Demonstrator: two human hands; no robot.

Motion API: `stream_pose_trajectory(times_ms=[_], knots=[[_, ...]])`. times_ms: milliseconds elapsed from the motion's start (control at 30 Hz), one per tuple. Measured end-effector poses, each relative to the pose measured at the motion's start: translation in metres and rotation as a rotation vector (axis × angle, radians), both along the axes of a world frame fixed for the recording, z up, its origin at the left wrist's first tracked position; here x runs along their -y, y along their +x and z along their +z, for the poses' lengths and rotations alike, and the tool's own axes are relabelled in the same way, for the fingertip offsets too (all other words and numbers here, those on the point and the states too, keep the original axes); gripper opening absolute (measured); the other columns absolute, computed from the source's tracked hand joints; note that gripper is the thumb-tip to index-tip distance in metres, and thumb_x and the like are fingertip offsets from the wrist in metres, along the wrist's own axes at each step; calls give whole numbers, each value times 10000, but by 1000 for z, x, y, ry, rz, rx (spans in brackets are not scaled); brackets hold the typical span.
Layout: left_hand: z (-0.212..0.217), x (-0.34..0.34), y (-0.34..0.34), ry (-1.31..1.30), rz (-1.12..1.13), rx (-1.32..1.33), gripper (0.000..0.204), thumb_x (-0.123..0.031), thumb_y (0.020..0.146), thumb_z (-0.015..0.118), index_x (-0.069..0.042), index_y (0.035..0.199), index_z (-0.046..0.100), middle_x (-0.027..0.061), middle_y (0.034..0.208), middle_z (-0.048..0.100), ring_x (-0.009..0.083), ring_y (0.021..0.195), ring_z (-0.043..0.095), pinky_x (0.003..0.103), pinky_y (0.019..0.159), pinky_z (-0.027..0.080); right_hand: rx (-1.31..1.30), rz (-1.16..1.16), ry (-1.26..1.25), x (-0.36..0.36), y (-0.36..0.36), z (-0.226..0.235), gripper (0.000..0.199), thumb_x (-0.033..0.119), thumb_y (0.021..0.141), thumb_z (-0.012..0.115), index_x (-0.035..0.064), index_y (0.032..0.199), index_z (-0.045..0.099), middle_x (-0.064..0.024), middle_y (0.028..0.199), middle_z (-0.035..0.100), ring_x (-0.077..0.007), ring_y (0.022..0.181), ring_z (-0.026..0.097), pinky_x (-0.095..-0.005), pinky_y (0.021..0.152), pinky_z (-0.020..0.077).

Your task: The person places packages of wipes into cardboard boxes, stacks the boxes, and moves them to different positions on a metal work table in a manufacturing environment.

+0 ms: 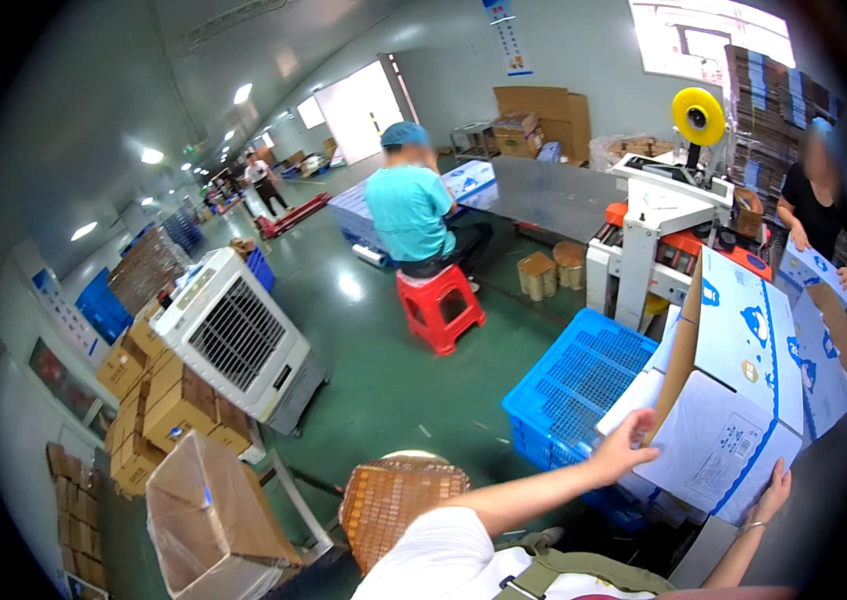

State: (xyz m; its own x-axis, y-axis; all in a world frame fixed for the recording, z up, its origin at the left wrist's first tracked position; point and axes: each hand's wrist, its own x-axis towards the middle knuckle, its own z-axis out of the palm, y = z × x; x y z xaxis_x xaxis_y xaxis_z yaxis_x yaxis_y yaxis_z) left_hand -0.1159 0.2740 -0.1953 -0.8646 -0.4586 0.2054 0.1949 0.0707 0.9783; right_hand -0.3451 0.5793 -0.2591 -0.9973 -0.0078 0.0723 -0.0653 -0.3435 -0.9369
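A white and blue printed cardboard box (pixel 734 440) stands tilted before me at the right, with a brown-edged flap raised on its left side. My left hand (pixel 626 447) is at the box's left side by that flap, its fingers spread apart. My right hand (pixel 770 494) grips the lower right edge of the box, fingers along its side. Just beyond the box is a white and orange carton-sealing machine (pixel 659 225) with a yellow tape roll (pixel 698 117) on top.
A blue plastic crate (pixel 574 380) sits left of the box. Ahead, a person in a teal shirt (pixel 409 210) sits on a red stool (pixel 440 308); another person (pixel 819 205) handles cartons at right. An air cooler (pixel 234 330), a woven-topped stool (pixel 399 500) and a lined carton (pixel 209 510) stand left.
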Motion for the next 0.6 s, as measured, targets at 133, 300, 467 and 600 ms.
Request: stream_pose_trajectory(times_ms=[133, 300, 467, 600], knots=[[35, 97, 98, -167, 471, 164, 879, -3, 694, 667, -100, 1412, 169, 139, 1309, 400, 200, 976, 529, 328, 707, 508, -121, 116, 295, -26, -24, -20, 257, 221, 911, 553, -12, 1017, 572, -47, 967, 597, -93, 851, 516, -242, 779, 415], [146, 267, 323, -291, 1534, 289, 993, -25, 651, 659, -16, 1421, 32, 247, 1314, 381, 264, 945, 545, 356, 795, 489, -62, 2, 391, -37, -56, -42, 326, 263, 906, 555, -32, 1045, 565, -66, 977, 597, -124, 854, 516, -250, 796, 414], [245, 277, 472, -277, 2167, 517, 863, -139, 700, 557, -135, 1442, 117, 231, 1188, 545, 362, 1039, 560, 414, 891, 433, -152, 34, 615, -58, -95, -86, 390, 291, 883, 576, -45, 1080, 556, -106, 963, 616, -154, 835, 546, -289, 796, 440], [231, 336, 521, -354, 2130, 366, 680, -137, 678, 632, -41, 1309, 396, 215, 1119, 583, 323, 963, 590, 408, 842, 450, -76, 205, 621, -54, -138, -97, 580, 318, 856, 592, -98, 1233, 447, -185, 1163, 541, -228, 1030, 513, -316, 905, 399]])
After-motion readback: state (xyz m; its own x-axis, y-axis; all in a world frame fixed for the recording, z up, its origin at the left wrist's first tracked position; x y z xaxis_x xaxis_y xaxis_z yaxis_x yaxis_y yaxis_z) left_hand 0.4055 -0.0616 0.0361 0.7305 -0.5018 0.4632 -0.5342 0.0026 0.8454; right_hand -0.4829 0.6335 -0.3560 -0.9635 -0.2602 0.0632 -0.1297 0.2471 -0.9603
